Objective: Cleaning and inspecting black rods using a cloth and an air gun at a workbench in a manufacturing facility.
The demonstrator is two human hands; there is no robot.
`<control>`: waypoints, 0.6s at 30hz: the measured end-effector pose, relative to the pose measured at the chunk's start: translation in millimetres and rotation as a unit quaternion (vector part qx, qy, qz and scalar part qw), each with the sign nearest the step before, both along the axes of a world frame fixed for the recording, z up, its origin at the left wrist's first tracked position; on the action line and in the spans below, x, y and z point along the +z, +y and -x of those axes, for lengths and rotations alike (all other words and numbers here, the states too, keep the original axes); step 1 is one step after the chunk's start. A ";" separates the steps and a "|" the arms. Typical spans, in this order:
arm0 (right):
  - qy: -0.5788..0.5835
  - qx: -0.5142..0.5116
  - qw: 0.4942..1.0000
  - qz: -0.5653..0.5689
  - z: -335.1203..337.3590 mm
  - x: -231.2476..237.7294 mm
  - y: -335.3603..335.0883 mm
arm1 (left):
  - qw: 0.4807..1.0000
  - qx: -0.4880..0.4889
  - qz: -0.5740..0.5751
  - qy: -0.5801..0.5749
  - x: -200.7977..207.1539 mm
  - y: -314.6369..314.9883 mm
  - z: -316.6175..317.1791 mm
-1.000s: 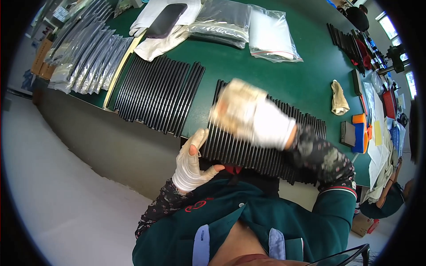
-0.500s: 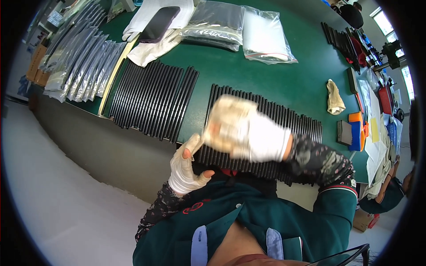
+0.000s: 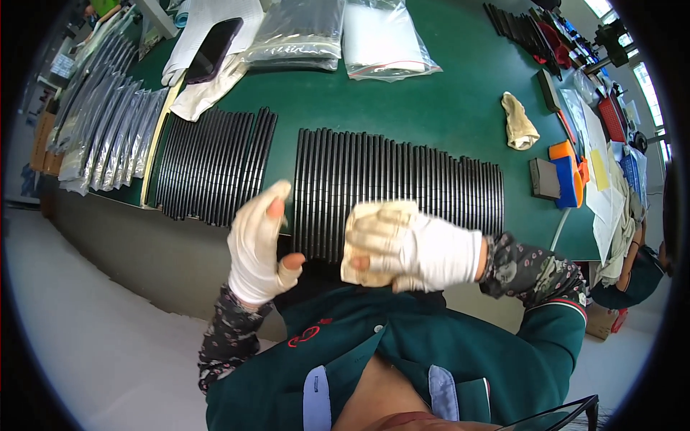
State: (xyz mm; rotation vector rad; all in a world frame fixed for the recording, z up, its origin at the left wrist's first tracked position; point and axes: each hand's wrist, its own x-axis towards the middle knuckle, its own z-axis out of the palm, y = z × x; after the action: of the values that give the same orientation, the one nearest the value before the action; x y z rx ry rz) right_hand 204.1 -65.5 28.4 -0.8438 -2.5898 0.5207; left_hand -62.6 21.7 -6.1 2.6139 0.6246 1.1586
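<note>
A wide row of thin black rods lies side by side on the green table in front of me. Over the near part of this row is my right hand, in a white and cream glove, closed on a cream cloth whose edges stick out around the fingers. My left hand, gloved with bare fingertips, is held open at the table's front edge. It is between that row and a smaller group of black rods on the left. Nothing shows in its grasp.
Plastic-wrapped bundles lie at the far left. At the back are a phone and clear bags. To the right lie a cream cloth piece, a grey block and a blue-orange tape dispenser. Another person sits at the right.
My right hand has come down from the left end of the row to its near middle with the cloth. My left hand has shifted left, away from the right hand. The view has turned slightly.
</note>
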 end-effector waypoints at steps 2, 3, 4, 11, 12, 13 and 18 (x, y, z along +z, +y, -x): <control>-0.091 -0.086 0.975 -0.185 -29.9 -13.5 23.4 | 0.997 -0.029 0.006 0.066 29.9 18.6 -13.5; -0.076 -0.242 0.958 -0.135 -43.4 -19.3 28.4 | 0.993 -0.048 0.008 0.104 42.1 29.9 -22.9; -0.120 -0.248 0.949 -0.156 -38.5 -11.8 25.6 | 0.988 -0.065 0.010 0.142 49.3 42.5 -34.0; -0.031 -0.177 0.981 -0.079 -20.2 -17.2 36.0 | 0.929 -0.172 -0.045 0.325 11.0 97.1 -94.3; -0.083 -0.198 0.970 -0.110 -18.0 -13.9 31.2 | 0.929 -0.170 -0.052 0.325 7.6 98.7 -97.7; -0.044 -0.119 0.990 -0.063 -6.2 -11.1 21.0 | 0.932 -0.181 -0.056 0.310 1.4 98.5 -94.6; -0.055 -0.084 0.988 -0.117 5.4 -27.3 33.3 | 0.933 -0.176 -0.060 0.309 -2.7 101.0 -96.0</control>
State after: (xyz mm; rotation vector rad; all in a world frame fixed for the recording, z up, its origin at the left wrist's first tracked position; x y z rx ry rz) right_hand 198.7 -32.1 1.1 -1.0208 -2.5792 0.1225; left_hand 33.5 122.7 -8.8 3.0255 0.1569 0.2638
